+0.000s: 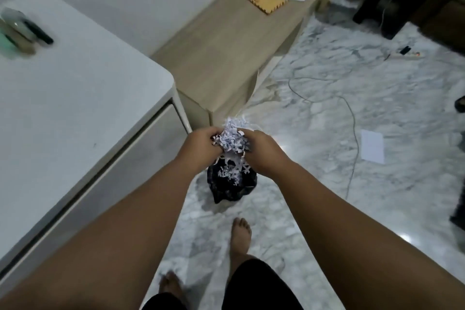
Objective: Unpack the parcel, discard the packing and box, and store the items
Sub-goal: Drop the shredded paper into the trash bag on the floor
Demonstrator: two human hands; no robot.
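1. Fingers: both sets curl inward around the shredded paper packing [232, 139], squeezing it from two sides. The fingertips themselves are buried in the wad, so we read the clamp from the knuckle curl, not from seeing the tips.
2. left hand [201, 145] and right hand [264, 151] sit knuckles-up, facing each other, wad pressed between them. We think two hands are used because loose shreds shed if held in one.
3. Wad position: in the air, directly above the black bin bag [230, 181] on the floor. Some strips hang off the bottom of the wad toward the bag mouth.
4. The bag already holds shreds, visible white against the black. So the packing-discard step looks underway, not finished.
5. Why held there: centring over the mouth before letting go means strays fall in, not on the marble floor [327, 113].
6. Both arms stretch out ahead of us; our bare feet stand short of the bag, so we're reaching forward.
7. Surroundings: white cabinet [75, 98] at left with a few blurred items on top, can't identify them. Wooden bench [226, 50] beyond the bag, carrying papers.
8. A loose sheet [372, 146] and a cable [351, 118] lie on the floor, well apart from the bag.
9. Parcel box and unpacked items: not in view.
10. Risk: the bag mouth is small and slumped, so wide scatter is likely if the shreds drop from height.
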